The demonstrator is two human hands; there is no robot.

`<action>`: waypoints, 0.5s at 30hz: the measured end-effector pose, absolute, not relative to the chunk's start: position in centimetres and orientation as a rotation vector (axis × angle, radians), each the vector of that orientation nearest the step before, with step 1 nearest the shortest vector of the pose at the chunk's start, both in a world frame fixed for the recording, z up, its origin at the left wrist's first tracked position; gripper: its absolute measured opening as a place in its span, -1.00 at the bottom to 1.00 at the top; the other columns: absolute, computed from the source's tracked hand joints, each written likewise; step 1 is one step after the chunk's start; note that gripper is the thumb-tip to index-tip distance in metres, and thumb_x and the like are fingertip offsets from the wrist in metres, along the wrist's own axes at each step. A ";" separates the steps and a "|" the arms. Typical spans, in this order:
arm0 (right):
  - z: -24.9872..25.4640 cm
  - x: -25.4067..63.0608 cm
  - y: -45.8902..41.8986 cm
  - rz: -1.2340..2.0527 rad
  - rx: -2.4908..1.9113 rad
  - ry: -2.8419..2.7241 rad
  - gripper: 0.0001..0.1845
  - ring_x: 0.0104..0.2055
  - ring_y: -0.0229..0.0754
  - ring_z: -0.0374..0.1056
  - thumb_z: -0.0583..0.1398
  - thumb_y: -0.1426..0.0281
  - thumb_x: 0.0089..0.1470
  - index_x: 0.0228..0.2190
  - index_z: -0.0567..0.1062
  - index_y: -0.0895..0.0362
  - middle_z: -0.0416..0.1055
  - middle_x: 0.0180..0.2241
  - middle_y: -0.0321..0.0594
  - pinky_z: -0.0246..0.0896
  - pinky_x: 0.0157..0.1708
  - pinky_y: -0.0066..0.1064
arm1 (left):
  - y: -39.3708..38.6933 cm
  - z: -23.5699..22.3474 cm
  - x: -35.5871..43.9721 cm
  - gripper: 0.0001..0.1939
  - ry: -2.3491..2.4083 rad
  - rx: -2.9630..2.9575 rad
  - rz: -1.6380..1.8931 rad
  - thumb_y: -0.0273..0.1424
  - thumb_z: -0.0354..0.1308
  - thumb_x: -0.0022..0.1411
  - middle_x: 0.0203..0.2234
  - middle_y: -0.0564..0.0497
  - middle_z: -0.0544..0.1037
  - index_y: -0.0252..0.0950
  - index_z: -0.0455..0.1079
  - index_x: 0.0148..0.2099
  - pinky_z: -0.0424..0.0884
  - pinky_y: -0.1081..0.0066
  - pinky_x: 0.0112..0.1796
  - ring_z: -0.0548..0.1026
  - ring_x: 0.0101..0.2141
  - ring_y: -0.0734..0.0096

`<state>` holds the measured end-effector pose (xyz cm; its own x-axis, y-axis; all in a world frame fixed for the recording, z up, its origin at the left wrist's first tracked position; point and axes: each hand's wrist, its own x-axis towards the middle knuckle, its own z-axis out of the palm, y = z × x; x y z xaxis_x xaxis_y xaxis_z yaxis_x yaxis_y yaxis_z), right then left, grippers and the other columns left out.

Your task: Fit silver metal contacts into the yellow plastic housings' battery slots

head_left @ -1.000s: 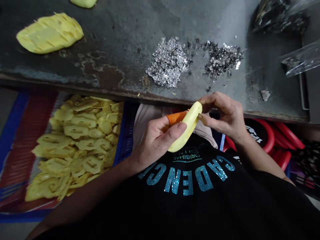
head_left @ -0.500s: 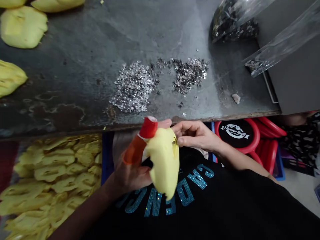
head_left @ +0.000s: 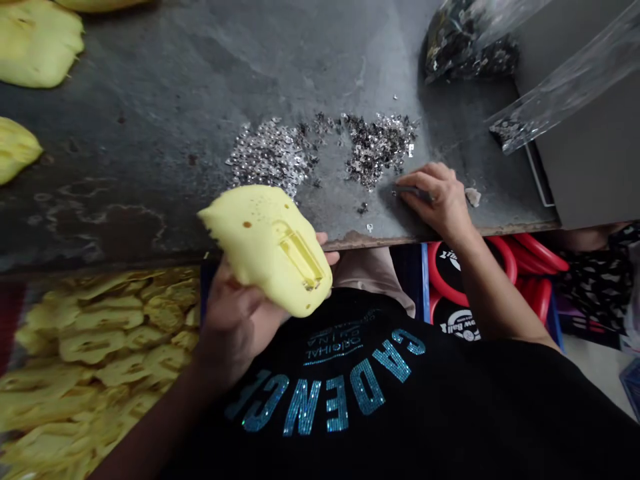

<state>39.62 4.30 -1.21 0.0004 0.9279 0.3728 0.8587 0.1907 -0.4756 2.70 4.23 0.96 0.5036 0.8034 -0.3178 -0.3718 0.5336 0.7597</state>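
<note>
Heap of yellow rubber pieces [head_left: 100,353] low at left, left hand [head_left: 235,327] with fingers clenched round a soft yellow rubber piece [head_left: 265,247] just over the dark metal table [head_left: 150,133] edge, silver sequins [head_left: 270,157] beyond, right hand [head_left: 435,200] pinching a thin grey strip [head_left: 411,192] on the tabletop

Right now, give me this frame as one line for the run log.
left hand: holds yellow piece | right hand: holds metal tool over table | nearby: silver flakes
</note>
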 end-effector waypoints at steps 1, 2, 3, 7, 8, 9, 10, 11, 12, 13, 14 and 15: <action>-1.7 40.8 5.1 0.108 -1.682 -1.915 -0.82 0.01 0.05 0.54 0.43 0.42 0.34 -0.05 0.77 -0.05 0.68 -0.11 -0.15 0.40 0.12 -0.02 | 4.1 1.1 2.9 -0.27 0.691 0.634 0.796 -0.06 0.49 0.23 0.29 -0.06 0.75 -0.02 0.60 0.42 0.84 0.09 0.05 0.75 0.21 -0.24; -2.2 41.6 5.8 0.103 -1.676 -1.960 -0.81 -0.02 0.05 0.55 0.45 0.41 0.32 -0.06 0.77 -0.07 0.69 -0.11 -0.16 0.40 0.09 -0.03 | 4.0 1.1 3.1 -0.31 0.669 0.602 0.799 -0.04 0.43 0.29 0.25 -0.11 0.77 -0.10 0.62 0.40 0.85 0.18 -0.12 0.80 0.10 -0.21; -2.6 42.1 6.2 0.119 -1.662 -1.988 -0.82 -0.04 0.03 0.55 0.45 0.40 0.32 -0.07 0.77 -0.07 0.69 -0.12 -0.17 0.41 0.06 -0.06 | 3.8 1.1 3.3 -0.35 0.661 0.581 0.781 -0.03 0.38 0.33 0.22 -0.11 0.78 -0.12 0.63 0.39 0.82 0.28 -0.25 0.82 0.03 -0.16; -1.8 40.5 5.8 0.214 -1.521 -1.947 -0.93 -0.18 -0.06 0.57 0.42 0.38 0.35 -0.17 0.76 -0.04 0.69 -0.22 -0.24 0.42 -0.13 -0.18 | 3.4 0.8 4.0 -0.34 0.586 0.509 0.703 0.04 0.32 0.34 0.12 -0.12 0.82 -0.19 0.64 0.34 0.70 0.43 -0.45 0.84 -0.07 -0.14; -1.0 39.6 5.3 0.262 -1.470 -1.916 -0.94 -0.20 -0.08 0.58 0.42 0.37 0.36 -0.17 0.75 -0.04 0.70 -0.23 -0.26 0.43 -0.16 -0.20 | 3.4 0.7 4.2 -0.32 0.556 0.487 0.661 0.05 0.33 0.31 0.12 -0.16 0.82 -0.22 0.64 0.32 0.69 0.42 -0.46 0.84 -0.09 -0.15; -0.1 38.5 4.7 0.326 -1.423 -1.875 -0.96 -0.20 -0.10 0.60 0.43 0.34 0.38 -0.15 0.74 -0.05 0.72 -0.22 -0.27 0.45 -0.18 -0.22 | 3.4 0.6 4.3 -0.31 0.521 0.461 0.620 0.05 0.36 0.28 0.12 -0.20 0.82 -0.24 0.64 0.30 0.70 0.39 -0.47 0.84 -0.10 -0.15; 1.0 37.3 4.1 0.399 -1.351 -1.846 -0.98 -0.21 -0.12 0.61 0.45 0.31 0.39 -0.15 0.74 -0.06 0.75 -0.21 -0.28 0.48 -0.18 -0.23 | 3.4 0.4 4.5 -0.31 0.480 0.436 0.587 0.06 0.40 0.25 0.09 -0.23 0.82 -0.25 0.64 0.28 0.71 0.36 -0.48 0.84 -0.13 -0.16; 2.0 36.2 3.4 0.473 -1.289 -1.843 -0.97 -0.20 -0.13 0.62 0.45 0.31 0.40 -0.13 0.74 -0.09 0.76 -0.19 -0.28 0.50 -0.17 -0.23 | 3.4 0.3 4.6 -0.31 0.456 0.414 0.558 0.05 0.42 0.24 0.07 -0.24 0.83 -0.26 0.64 0.27 0.72 0.33 -0.47 0.85 -0.14 -0.15; 3.1 35.0 2.8 0.534 -1.234 -1.839 -0.94 -0.19 -0.13 0.64 0.46 0.33 0.40 -0.12 0.74 -0.09 0.77 -0.18 -0.29 0.51 -0.14 -0.21 | 3.3 0.3 4.7 -0.30 0.431 0.398 0.543 0.05 0.44 0.23 0.03 -0.26 0.83 -0.27 0.64 0.25 0.73 0.31 -0.49 0.85 -0.17 -0.15; 4.0 33.9 2.3 0.574 -1.153 -1.864 -0.90 -0.19 -0.13 0.65 0.47 0.36 0.39 -0.10 0.73 -0.10 0.77 -0.17 -0.29 0.52 -0.13 -0.19 | 3.2 0.4 4.8 -0.31 0.419 0.388 0.533 0.05 0.44 0.23 0.01 -0.26 0.83 -0.28 0.65 0.25 0.73 0.30 -0.49 0.85 -0.19 -0.15; 4.9 32.9 1.9 0.587 -1.099 -1.906 -0.87 -0.17 -0.13 0.65 0.47 0.38 0.39 -0.08 0.72 -0.10 0.77 -0.15 -0.29 0.53 -0.11 -0.17 | 3.1 0.5 4.8 -0.33 0.422 0.383 0.527 0.03 0.43 0.26 -0.01 -0.27 0.83 -0.29 0.66 0.24 0.73 0.30 -0.50 0.86 -0.20 -0.14; 5.6 32.1 1.6 0.574 -1.060 -1.957 -0.86 -0.15 -0.12 0.66 0.45 0.39 0.41 -0.05 0.71 -0.10 0.76 -0.14 -0.29 0.54 -0.10 -0.16 | 2.9 0.7 4.8 -0.36 0.427 0.384 0.522 0.02 0.43 0.27 -0.03 -0.26 0.83 -0.29 0.67 0.23 0.73 0.30 -0.51 0.86 -0.22 -0.13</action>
<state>32.07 1.64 5.59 -0.3111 0.8403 0.4440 0.4672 0.5420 -0.6985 4.81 2.93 0.71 0.7838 0.5491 -0.2900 -0.3934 0.8004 0.4524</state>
